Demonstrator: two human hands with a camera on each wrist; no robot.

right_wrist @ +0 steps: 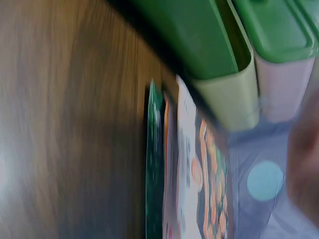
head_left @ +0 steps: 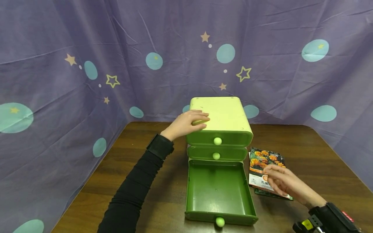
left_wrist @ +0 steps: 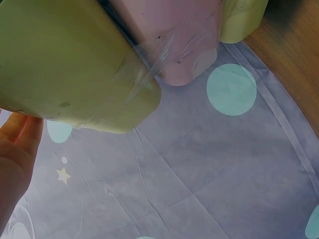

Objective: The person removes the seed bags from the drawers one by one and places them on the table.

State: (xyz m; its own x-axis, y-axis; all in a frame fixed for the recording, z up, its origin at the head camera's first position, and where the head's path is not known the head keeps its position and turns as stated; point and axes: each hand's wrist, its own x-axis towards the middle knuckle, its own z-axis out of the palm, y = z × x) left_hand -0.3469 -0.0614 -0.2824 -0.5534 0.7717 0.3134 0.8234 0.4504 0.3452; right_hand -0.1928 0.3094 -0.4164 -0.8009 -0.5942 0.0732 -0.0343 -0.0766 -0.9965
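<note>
A small drawer cabinet (head_left: 222, 113) with a pale yellow-green top and green drawer fronts stands on the table. Its bottom drawer (head_left: 216, 181) is pulled well out, and nothing lies inside. My left hand (head_left: 186, 124) rests on the cabinet's top at the left edge, fingers extended; the left wrist view shows fingers (left_wrist: 31, 133) against its side. To the right of the cabinet lies a stack of seed packets (head_left: 257, 163), the top one printed with orange flowers. Over the stack's near part hovers my right hand (head_left: 287, 184), fingers loosely bent and holding nothing; it is blurred in the right wrist view.
The two upper drawers, the top drawer (head_left: 230, 139) and the middle drawer (head_left: 230, 154), are pushed in. A brown wooden table (head_left: 157, 194) carries everything. A purple curtain (head_left: 175, 32) with stars and blue dots hangs behind and at the sides.
</note>
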